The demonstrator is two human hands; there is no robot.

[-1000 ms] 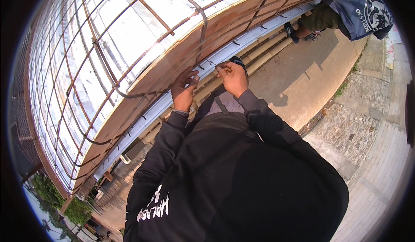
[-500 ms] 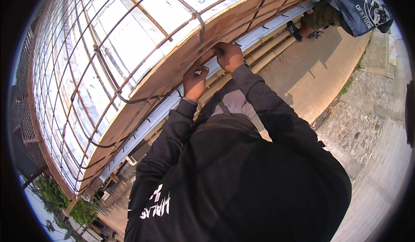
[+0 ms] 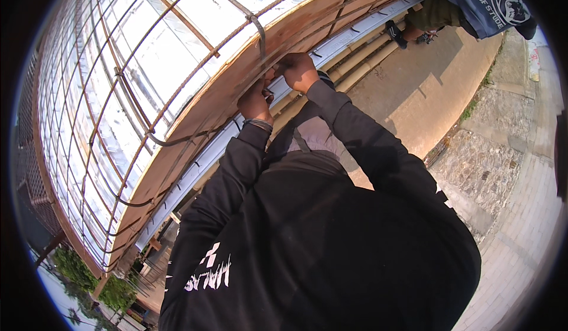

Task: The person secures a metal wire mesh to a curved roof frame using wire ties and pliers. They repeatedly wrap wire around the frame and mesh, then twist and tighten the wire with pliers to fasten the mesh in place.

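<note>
My left hand (image 3: 255,104) is closed at the brown wooden side board (image 3: 219,97), fingers bent up toward the rebar that runs along it. Close beside it, to the upper right, my right hand (image 3: 300,70) is closed too, its fingertips nearly meeting the left ones. Whatever the fingers grip is hidden behind them. Bent steel rebar (image 3: 258,32) comes over the board's top edge near my hands and ties into the rusty mesh (image 3: 171,103) above the white, shiny deck.
A pale metal strip (image 3: 195,171) with short dark rods sticking out runs below the board. Bamboo poles (image 3: 361,66) lie under it. Another person in a dark blue top (image 3: 482,5) is at the upper right. A stone-faced strip (image 3: 482,153) borders the concrete ledge (image 3: 414,94).
Both hands sit slightly further left in the view, which has shifted a little. My left hand has turned, and its fingertips have come closer to the right hand's.
</note>
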